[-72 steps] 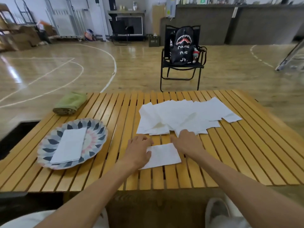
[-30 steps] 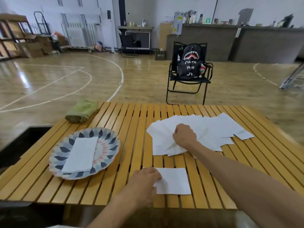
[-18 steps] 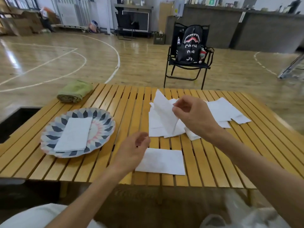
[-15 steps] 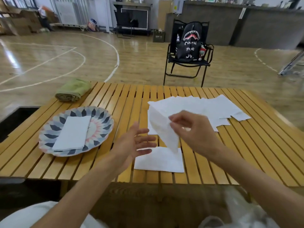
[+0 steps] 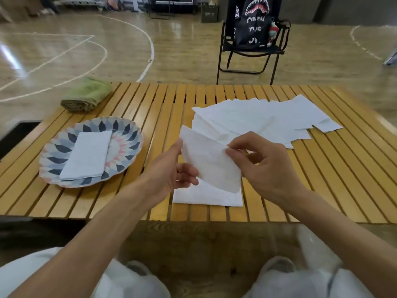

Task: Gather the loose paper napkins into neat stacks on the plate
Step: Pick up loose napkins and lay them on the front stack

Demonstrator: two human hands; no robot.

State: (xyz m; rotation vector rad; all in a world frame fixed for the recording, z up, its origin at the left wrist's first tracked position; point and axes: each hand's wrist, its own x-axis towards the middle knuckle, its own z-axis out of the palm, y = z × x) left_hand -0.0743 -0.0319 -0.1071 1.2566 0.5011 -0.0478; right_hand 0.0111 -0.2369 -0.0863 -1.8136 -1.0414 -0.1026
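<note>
Napkins [image 5: 257, 117] were left fanned in an overlapping spread across the far right of the slatted table [image 5: 322, 168], apparently so that single sheets could be peeled off one at a time. One sheet [image 5: 211, 162] was held above the table between both hands. It was pinched at its right edge by the thumb and fingertips of the right hand [image 5: 264, 166], and its left edge was met by the left hand [image 5: 171, 171], whose thumb lay along the paper while the fingers curled beneath; whether those fingers actually clamped it could not be told. The sheet was held tilted and taut, probably to be squared before being laid down.

Directly below it a folded napkin [image 5: 206, 195] was lying flat at the near edge, judged to be the base of a stack being built. A finished stack [image 5: 86, 155] was already resting on the patterned plate [image 5: 129, 134] to the left. A rolled green cloth [image 5: 86, 96] had been set at the far left corner, away from the work.
</note>
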